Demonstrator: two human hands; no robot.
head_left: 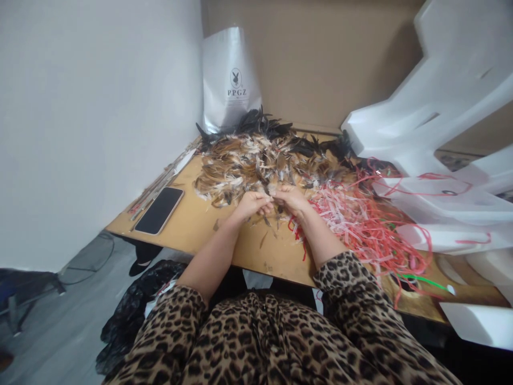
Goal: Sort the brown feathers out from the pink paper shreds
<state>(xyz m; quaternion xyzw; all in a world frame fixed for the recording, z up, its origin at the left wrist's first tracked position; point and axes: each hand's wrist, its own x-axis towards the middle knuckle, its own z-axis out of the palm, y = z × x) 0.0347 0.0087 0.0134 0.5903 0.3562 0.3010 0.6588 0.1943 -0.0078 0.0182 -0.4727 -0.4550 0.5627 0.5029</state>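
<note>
My left hand (255, 204) and my right hand (292, 199) meet over the front of a feather pile, fingertips nearly touching. Both are closed in a pinch; what lies between the fingertips is too small to make out. Brown, white and cream feathers (228, 166) spread right behind my hands, with long black feathers (264, 124) along the back. Close to my right forearm lies a tangled heap of red and pink ribbon strips (356, 224). A few loose feathers (262, 240) rest on the table below my hands.
On the wooden table (192, 224), a phone (159, 210) lies at left beside thin sticks (150, 195). A silver bag (230, 80) stands against the back wall. White foam pieces (452, 208) crowd the right side, near a green strip (427, 280). A black plastic bag (132, 310) sits on the floor.
</note>
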